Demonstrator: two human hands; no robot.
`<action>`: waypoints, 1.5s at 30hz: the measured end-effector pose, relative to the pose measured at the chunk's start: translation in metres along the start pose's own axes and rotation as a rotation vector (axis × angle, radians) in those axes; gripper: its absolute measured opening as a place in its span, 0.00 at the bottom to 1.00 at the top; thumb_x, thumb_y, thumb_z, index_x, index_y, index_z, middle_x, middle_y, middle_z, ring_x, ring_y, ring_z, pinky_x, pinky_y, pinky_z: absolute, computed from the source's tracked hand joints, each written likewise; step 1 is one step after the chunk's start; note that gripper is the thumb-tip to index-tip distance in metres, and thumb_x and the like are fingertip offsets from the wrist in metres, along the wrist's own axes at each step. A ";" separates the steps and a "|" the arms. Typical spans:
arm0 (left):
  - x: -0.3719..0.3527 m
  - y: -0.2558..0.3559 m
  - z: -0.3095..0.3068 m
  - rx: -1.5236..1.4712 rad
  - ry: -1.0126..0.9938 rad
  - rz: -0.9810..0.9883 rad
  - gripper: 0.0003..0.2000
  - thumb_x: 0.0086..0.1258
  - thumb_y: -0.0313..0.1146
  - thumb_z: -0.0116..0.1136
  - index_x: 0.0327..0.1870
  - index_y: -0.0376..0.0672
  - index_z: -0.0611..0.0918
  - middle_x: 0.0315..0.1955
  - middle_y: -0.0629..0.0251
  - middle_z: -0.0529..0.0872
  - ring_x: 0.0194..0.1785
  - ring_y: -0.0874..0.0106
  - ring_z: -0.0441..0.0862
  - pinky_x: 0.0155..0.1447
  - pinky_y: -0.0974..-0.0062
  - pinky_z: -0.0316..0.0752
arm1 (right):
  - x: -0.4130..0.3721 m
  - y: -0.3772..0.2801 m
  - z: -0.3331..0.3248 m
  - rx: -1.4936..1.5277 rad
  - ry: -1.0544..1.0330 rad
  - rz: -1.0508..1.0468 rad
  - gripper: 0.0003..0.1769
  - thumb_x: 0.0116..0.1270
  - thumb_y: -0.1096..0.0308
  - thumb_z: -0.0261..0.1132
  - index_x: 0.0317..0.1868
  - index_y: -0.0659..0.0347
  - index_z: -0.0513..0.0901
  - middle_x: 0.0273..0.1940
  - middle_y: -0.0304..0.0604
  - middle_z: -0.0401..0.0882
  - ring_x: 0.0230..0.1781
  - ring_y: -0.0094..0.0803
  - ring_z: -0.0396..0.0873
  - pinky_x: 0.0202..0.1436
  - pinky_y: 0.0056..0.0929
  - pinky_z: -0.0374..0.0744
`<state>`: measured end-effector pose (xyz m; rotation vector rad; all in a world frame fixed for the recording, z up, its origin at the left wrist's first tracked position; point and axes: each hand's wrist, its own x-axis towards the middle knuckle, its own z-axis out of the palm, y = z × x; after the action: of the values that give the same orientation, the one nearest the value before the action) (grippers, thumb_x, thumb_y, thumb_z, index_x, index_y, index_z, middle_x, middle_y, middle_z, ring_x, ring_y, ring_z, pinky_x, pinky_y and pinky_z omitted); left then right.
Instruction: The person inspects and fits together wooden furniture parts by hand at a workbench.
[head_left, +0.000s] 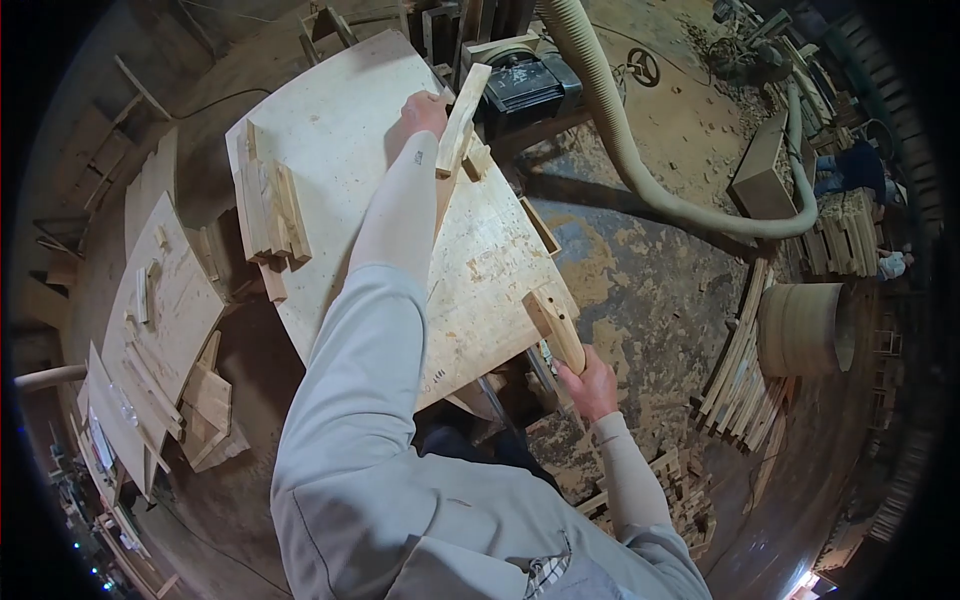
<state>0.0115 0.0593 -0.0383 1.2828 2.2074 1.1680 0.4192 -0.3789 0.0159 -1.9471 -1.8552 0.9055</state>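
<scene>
My right hand (590, 384) is closed round the near end of a wooden piece (557, 325) with dark holes in its upper face. That piece lies over the front right corner of a pale plywood tabletop (400, 330). Further up the board, my left hand (424, 113) is curled into a fist near the back edge. Whatever it grips, if anything, is hidden from view. Just right of it stands a wooden bar (463, 120), with a small wood block (477, 160) beside it.
Several wood strips (272, 210) are stacked at the board's left side. Behind the board sit a dark motor (525, 82) and a ribbed hose (625, 150) curving right. Another plywood table (165, 310) holds offcuts at left. A timber pile (745, 370) and a round drum (800, 328) occupy the right floor.
</scene>
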 end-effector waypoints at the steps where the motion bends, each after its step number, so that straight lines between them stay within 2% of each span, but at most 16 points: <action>1: -0.002 0.002 0.000 -0.023 -0.007 -0.016 0.14 0.74 0.45 0.76 0.43 0.43 0.97 0.47 0.49 0.98 0.56 0.48 0.95 0.66 0.54 0.87 | 0.001 0.000 -0.002 -0.007 -0.013 0.015 0.23 0.75 0.49 0.77 0.53 0.62 0.85 0.42 0.64 0.92 0.45 0.67 0.91 0.47 0.60 0.86; 8: -0.046 -0.001 0.002 -0.115 -0.073 0.005 0.13 0.74 0.45 0.74 0.40 0.43 0.97 0.44 0.50 0.98 0.53 0.48 0.95 0.64 0.52 0.87 | -0.034 0.026 -0.018 -0.042 -0.040 0.049 0.23 0.73 0.51 0.80 0.54 0.60 0.86 0.43 0.64 0.92 0.46 0.67 0.91 0.47 0.59 0.86; 10: -0.071 -0.001 -0.001 -0.135 -0.079 0.032 0.14 0.74 0.44 0.75 0.40 0.40 0.96 0.41 0.51 0.98 0.49 0.52 0.96 0.61 0.56 0.88 | -0.051 0.046 -0.019 -0.038 -0.022 0.025 0.23 0.73 0.51 0.80 0.53 0.60 0.86 0.42 0.64 0.92 0.45 0.67 0.91 0.47 0.59 0.86; 12: -0.108 0.019 -0.024 -0.213 -0.110 -0.098 0.15 0.73 0.43 0.76 0.40 0.37 0.94 0.38 0.53 0.98 0.44 0.59 0.97 0.57 0.60 0.88 | -0.065 0.061 -0.019 -0.035 -0.003 0.001 0.23 0.73 0.51 0.80 0.53 0.61 0.85 0.41 0.64 0.91 0.45 0.67 0.90 0.47 0.60 0.86; 13: -0.108 0.000 -0.010 -0.270 -0.074 -0.049 0.12 0.75 0.37 0.75 0.47 0.35 0.94 0.30 0.62 0.96 0.33 0.72 0.93 0.42 0.68 0.88 | -0.069 0.066 -0.020 -0.042 -0.016 0.019 0.24 0.72 0.52 0.80 0.53 0.63 0.86 0.41 0.64 0.91 0.44 0.67 0.91 0.47 0.58 0.86; 16: -0.113 -0.008 -0.013 -0.275 -0.153 -0.050 0.11 0.74 0.35 0.76 0.44 0.35 0.93 0.30 0.62 0.95 0.32 0.74 0.92 0.38 0.69 0.87 | -0.072 0.061 -0.025 -0.064 -0.044 0.058 0.24 0.72 0.53 0.81 0.53 0.65 0.86 0.40 0.64 0.91 0.44 0.66 0.91 0.48 0.56 0.87; 20: -0.133 0.000 -0.025 -0.190 -0.216 0.107 0.15 0.74 0.34 0.75 0.53 0.31 0.95 0.37 0.57 0.98 0.38 0.75 0.93 0.45 0.73 0.87 | -0.089 0.086 -0.038 -0.059 -0.087 0.051 0.23 0.71 0.55 0.81 0.53 0.64 0.86 0.42 0.65 0.91 0.46 0.67 0.90 0.48 0.55 0.87; 21: -0.147 0.006 -0.027 -0.264 -0.218 0.088 0.19 0.73 0.37 0.73 0.60 0.38 0.95 0.44 0.49 0.99 0.43 0.65 0.97 0.56 0.67 0.90 | -0.099 0.097 -0.041 -0.054 -0.094 0.042 0.23 0.71 0.55 0.81 0.53 0.64 0.86 0.42 0.65 0.91 0.46 0.67 0.90 0.48 0.55 0.87; 25: -0.192 0.013 -0.038 -0.428 -0.352 -0.058 0.24 0.75 0.34 0.72 0.70 0.37 0.90 0.45 0.51 0.99 0.42 0.70 0.96 0.51 0.69 0.90 | -0.138 0.127 -0.045 -0.031 -0.050 0.012 0.22 0.71 0.53 0.79 0.50 0.63 0.84 0.39 0.65 0.90 0.44 0.69 0.89 0.46 0.60 0.85; 27: -0.212 0.016 -0.047 -0.404 -0.338 -0.021 0.24 0.75 0.38 0.72 0.69 0.37 0.91 0.45 0.50 0.98 0.42 0.64 0.96 0.53 0.65 0.90 | -0.146 0.127 -0.045 -0.028 -0.076 0.008 0.22 0.71 0.54 0.79 0.51 0.63 0.84 0.39 0.65 0.90 0.44 0.69 0.90 0.47 0.60 0.85; 30: -0.248 0.004 -0.080 -0.138 -0.173 0.240 0.23 0.74 0.41 0.72 0.65 0.38 0.92 0.45 0.49 0.97 0.49 0.51 0.94 0.62 0.55 0.87 | -0.151 0.121 -0.054 0.032 -0.145 0.154 0.22 0.69 0.56 0.79 0.53 0.63 0.85 0.40 0.66 0.91 0.45 0.69 0.90 0.48 0.59 0.86; 31: -0.266 0.004 -0.102 -0.083 -0.186 0.244 0.20 0.75 0.41 0.72 0.63 0.41 0.93 0.50 0.50 0.94 0.59 0.49 0.90 0.69 0.53 0.83 | -0.152 0.120 -0.056 0.037 -0.118 0.138 0.22 0.68 0.57 0.79 0.54 0.63 0.85 0.40 0.66 0.91 0.45 0.70 0.90 0.48 0.59 0.86; 37: -0.338 -0.037 -0.231 0.296 0.168 0.391 0.18 0.75 0.40 0.77 0.60 0.41 0.93 0.60 0.51 0.89 0.69 0.52 0.84 0.71 0.56 0.81 | -0.159 0.117 -0.063 0.042 -0.094 0.083 0.22 0.69 0.57 0.79 0.51 0.65 0.84 0.39 0.66 0.91 0.44 0.70 0.90 0.47 0.59 0.86; 39: -0.350 -0.051 -0.267 0.523 0.262 0.396 0.21 0.74 0.39 0.77 0.63 0.40 0.91 0.65 0.48 0.87 0.75 0.47 0.80 0.77 0.50 0.78 | -0.157 0.110 -0.067 0.053 -0.073 0.072 0.22 0.70 0.55 0.80 0.49 0.65 0.84 0.38 0.65 0.90 0.42 0.70 0.90 0.46 0.58 0.85; 43: -0.398 -0.064 -0.280 0.772 0.126 0.487 0.23 0.76 0.39 0.75 0.68 0.39 0.88 0.69 0.45 0.85 0.80 0.45 0.76 0.85 0.43 0.70 | -0.153 0.112 -0.067 0.045 -0.096 0.080 0.23 0.72 0.53 0.80 0.48 0.65 0.84 0.37 0.65 0.90 0.41 0.69 0.90 0.45 0.57 0.85; 45: -0.424 -0.064 -0.276 0.882 -0.067 0.496 0.25 0.77 0.39 0.74 0.71 0.39 0.86 0.71 0.44 0.84 0.83 0.42 0.72 0.90 0.37 0.60 | -0.153 0.114 -0.064 0.065 -0.090 0.069 0.23 0.72 0.53 0.80 0.47 0.65 0.84 0.36 0.64 0.90 0.40 0.67 0.90 0.44 0.56 0.85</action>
<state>0.0307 -0.4453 0.0321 2.2496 2.5120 0.1910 0.5538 -0.5283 0.0302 -1.9722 -1.7932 1.0775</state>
